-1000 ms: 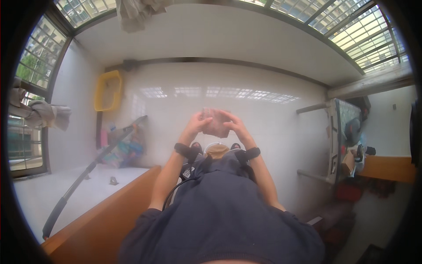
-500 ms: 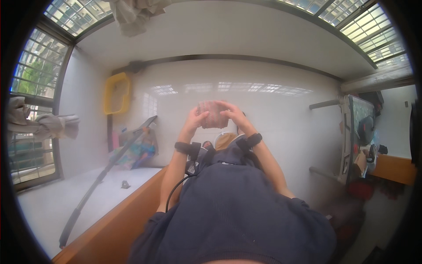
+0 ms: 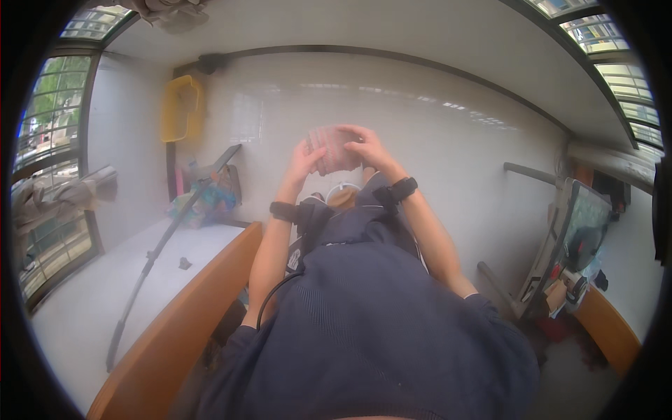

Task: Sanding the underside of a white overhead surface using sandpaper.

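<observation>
Out in front of me, a pinkish-red, soft-looking bundle with a striped or ribbed surface (image 3: pixel 333 155) hangs between my two hands, most likely a folded cloth, though it is blurred. My left hand (image 3: pixel 305 159) grips its left side, thumb across the near face. My right hand (image 3: pixel 369 148) is closed on the right side, with fingers over the top edge. Dark bands circle both wrists. Below the bundle, near my lap, a round white rim (image 3: pixel 344 185) surrounds something tan, partly covered by my clothes.
At the far left a yellow plastic basin (image 3: pixel 183 108) stands by the wall. Nearer, a colourful plastic bag (image 3: pixel 213 199) lies beside a long dark pole (image 3: pixel 168 241). An orange-brown wooden board (image 3: pixel 175 325) runs along my left. A tipped table with metal legs (image 3: pixel 553 241) stands right.
The view has tilted and turned, so the surroundings shift in the picture. Both hands still hold the bundle, which appears slightly higher in view and turned a little.
</observation>
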Action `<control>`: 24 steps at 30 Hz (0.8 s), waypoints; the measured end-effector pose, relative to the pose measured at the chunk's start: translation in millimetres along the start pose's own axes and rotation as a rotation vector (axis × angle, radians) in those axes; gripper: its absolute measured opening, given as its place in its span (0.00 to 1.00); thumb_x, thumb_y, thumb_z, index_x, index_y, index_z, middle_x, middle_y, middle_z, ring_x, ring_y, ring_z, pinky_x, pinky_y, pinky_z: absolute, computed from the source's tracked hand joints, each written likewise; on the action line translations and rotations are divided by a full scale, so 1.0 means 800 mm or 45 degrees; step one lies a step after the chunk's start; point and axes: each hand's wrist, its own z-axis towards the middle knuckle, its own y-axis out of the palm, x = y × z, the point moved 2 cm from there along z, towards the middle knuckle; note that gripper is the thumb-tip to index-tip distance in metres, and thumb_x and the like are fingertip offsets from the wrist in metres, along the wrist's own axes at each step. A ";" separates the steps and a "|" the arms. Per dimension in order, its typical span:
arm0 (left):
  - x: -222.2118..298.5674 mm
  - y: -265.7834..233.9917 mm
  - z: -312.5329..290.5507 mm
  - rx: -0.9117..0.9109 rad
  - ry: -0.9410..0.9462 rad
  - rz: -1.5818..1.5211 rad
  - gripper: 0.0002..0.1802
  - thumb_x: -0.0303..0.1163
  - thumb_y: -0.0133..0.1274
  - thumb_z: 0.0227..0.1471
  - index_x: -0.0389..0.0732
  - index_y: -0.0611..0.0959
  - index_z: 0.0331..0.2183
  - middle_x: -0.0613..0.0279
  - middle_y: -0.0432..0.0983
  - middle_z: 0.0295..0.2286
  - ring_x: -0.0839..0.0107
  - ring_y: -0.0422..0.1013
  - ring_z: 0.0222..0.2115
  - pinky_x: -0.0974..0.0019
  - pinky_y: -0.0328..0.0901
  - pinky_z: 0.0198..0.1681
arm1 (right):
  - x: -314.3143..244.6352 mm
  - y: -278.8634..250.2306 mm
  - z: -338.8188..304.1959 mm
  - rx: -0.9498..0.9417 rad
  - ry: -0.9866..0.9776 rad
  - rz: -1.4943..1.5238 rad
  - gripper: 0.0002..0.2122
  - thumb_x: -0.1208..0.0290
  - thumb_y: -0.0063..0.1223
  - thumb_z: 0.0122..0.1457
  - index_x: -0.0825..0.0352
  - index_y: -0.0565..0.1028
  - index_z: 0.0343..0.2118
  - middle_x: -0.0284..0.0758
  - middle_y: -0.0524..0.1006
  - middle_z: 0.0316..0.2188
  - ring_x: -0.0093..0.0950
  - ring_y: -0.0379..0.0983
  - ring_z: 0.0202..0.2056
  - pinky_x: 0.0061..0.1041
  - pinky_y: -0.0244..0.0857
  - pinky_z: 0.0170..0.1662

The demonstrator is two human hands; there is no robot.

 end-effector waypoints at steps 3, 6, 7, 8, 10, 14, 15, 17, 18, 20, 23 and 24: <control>0.002 0.040 0.024 0.169 0.038 0.081 0.35 0.32 0.61 0.57 0.34 0.64 0.59 0.70 0.75 0.28 0.86 0.62 0.20 0.78 0.54 0.21 | 0.002 -0.041 0.001 0.023 0.034 -0.011 0.24 0.76 0.52 0.55 0.66 0.75 0.58 0.39 0.77 0.54 0.28 0.71 0.54 0.30 0.64 0.59; 0.012 0.077 0.056 0.167 0.065 0.018 0.40 0.29 0.61 0.57 0.32 0.57 0.62 0.56 0.76 0.42 0.74 0.73 0.37 0.71 0.68 0.36 | 0.000 -0.085 0.012 0.003 0.089 0.020 0.23 0.76 0.50 0.54 0.68 0.77 0.56 0.38 0.80 0.50 0.27 0.74 0.50 0.26 0.67 0.55; 0.014 0.089 0.067 0.188 0.108 -0.026 0.41 0.28 0.61 0.56 0.32 0.56 0.63 0.51 0.75 0.47 0.70 0.74 0.45 0.68 0.71 0.43 | -0.004 -0.096 0.016 -0.001 0.101 0.024 0.23 0.76 0.50 0.54 0.68 0.77 0.56 0.38 0.80 0.50 0.27 0.74 0.50 0.26 0.67 0.55; 0.011 0.090 0.075 0.208 0.103 -0.031 0.41 0.28 0.61 0.56 0.32 0.56 0.63 0.51 0.75 0.47 0.70 0.74 0.45 0.68 0.71 0.43 | -0.013 -0.102 0.022 -0.023 0.119 -0.037 0.23 0.76 0.50 0.54 0.68 0.77 0.56 0.38 0.79 0.50 0.27 0.74 0.50 0.26 0.67 0.55; 0.007 0.094 0.090 0.157 0.099 0.017 0.44 0.28 0.60 0.55 0.33 0.53 0.64 0.47 0.70 0.53 0.63 0.71 0.53 0.60 0.70 0.51 | -0.029 -0.116 0.032 -0.052 0.260 -0.099 0.23 0.76 0.49 0.55 0.69 0.77 0.55 0.39 0.79 0.50 0.27 0.74 0.51 0.26 0.66 0.56; 0.013 0.093 0.103 0.186 0.137 -0.007 0.44 0.27 0.61 0.56 0.32 0.52 0.64 0.48 0.71 0.52 0.65 0.72 0.51 0.64 0.71 0.49 | -0.039 -0.125 0.049 -0.052 0.157 -0.112 0.23 0.76 0.48 0.55 0.68 0.77 0.56 0.38 0.78 0.51 0.26 0.73 0.50 0.24 0.66 0.55; 0.016 0.089 0.105 0.169 0.095 0.020 0.44 0.27 0.61 0.56 0.33 0.52 0.64 0.48 0.71 0.52 0.66 0.72 0.51 0.65 0.71 0.48 | -0.038 -0.124 0.051 -0.036 0.161 -0.088 0.23 0.76 0.48 0.55 0.68 0.77 0.56 0.37 0.78 0.52 0.26 0.72 0.50 0.24 0.66 0.55; 0.026 0.084 0.108 0.155 0.049 0.045 0.44 0.27 0.61 0.56 0.33 0.52 0.64 0.48 0.71 0.52 0.66 0.72 0.50 0.65 0.71 0.47 | -0.034 -0.121 0.058 -0.022 0.168 -0.064 0.23 0.76 0.47 0.55 0.68 0.77 0.56 0.37 0.77 0.53 0.26 0.72 0.51 0.23 0.66 0.55; 0.030 0.084 0.110 0.152 0.050 0.024 0.44 0.27 0.61 0.56 0.33 0.52 0.64 0.49 0.71 0.52 0.67 0.73 0.49 0.66 0.71 0.45 | -0.031 -0.118 0.061 -0.034 0.164 -0.039 0.23 0.76 0.47 0.55 0.68 0.77 0.55 0.36 0.77 0.53 0.26 0.72 0.50 0.23 0.66 0.55; 0.027 0.073 0.109 0.161 0.044 0.001 0.44 0.27 0.61 0.56 0.33 0.53 0.64 0.49 0.72 0.51 0.68 0.73 0.48 0.67 0.72 0.44 | -0.024 -0.105 0.068 -0.056 0.166 -0.010 0.23 0.76 0.47 0.55 0.68 0.77 0.55 0.36 0.76 0.54 0.26 0.73 0.50 0.23 0.66 0.55; 0.021 0.049 0.111 0.142 0.107 -0.019 0.43 0.28 0.61 0.57 0.33 0.53 0.64 0.50 0.73 0.50 0.68 0.74 0.47 0.68 0.71 0.42 | -0.020 -0.083 0.080 -0.038 0.207 -0.003 0.23 0.77 0.47 0.55 0.68 0.77 0.55 0.36 0.77 0.52 0.27 0.74 0.49 0.24 0.68 0.53; 0.018 0.042 0.111 0.127 0.116 -0.064 0.43 0.27 0.61 0.57 0.33 0.53 0.64 0.51 0.74 0.48 0.70 0.74 0.44 0.69 0.71 0.38 | -0.021 -0.076 0.083 -0.020 0.248 -0.016 0.23 0.77 0.46 0.55 0.68 0.77 0.56 0.37 0.78 0.50 0.26 0.74 0.48 0.24 0.69 0.52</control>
